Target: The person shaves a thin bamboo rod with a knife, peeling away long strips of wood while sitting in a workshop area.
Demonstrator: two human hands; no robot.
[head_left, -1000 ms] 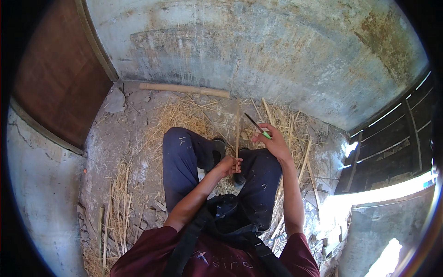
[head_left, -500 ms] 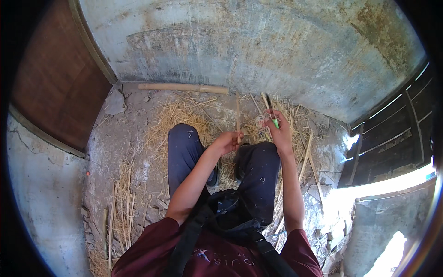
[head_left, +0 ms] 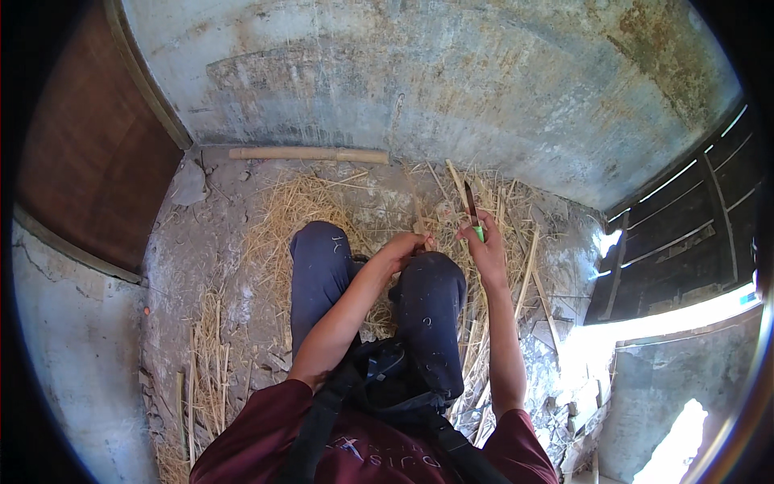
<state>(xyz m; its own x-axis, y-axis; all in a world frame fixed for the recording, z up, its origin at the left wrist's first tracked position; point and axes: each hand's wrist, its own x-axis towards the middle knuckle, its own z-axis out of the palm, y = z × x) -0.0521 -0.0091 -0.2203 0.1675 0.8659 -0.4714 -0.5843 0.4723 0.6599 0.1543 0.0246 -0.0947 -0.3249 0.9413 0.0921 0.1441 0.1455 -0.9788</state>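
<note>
- Just beyond the right knee [head_left: 429, 294], the left hand [head_left: 409, 246] has its fingers together, pinching a thin strip [head_left: 417, 208] that points away from the body.
- Beside it, the right hand [head_left: 486, 252] has its fingers clamped on a green-handled knife [head_left: 473, 216], blade pointing toward the wall [head_left: 387, 73], apart from the strip.
- Past the knees, pale shavings [head_left: 310, 202] litter the floor [head_left: 226, 234].
- Farther out, a bamboo pole [head_left: 310, 154] lies along the wall's foot.
- At far left stands a brown panel [head_left: 93, 137].
</note>
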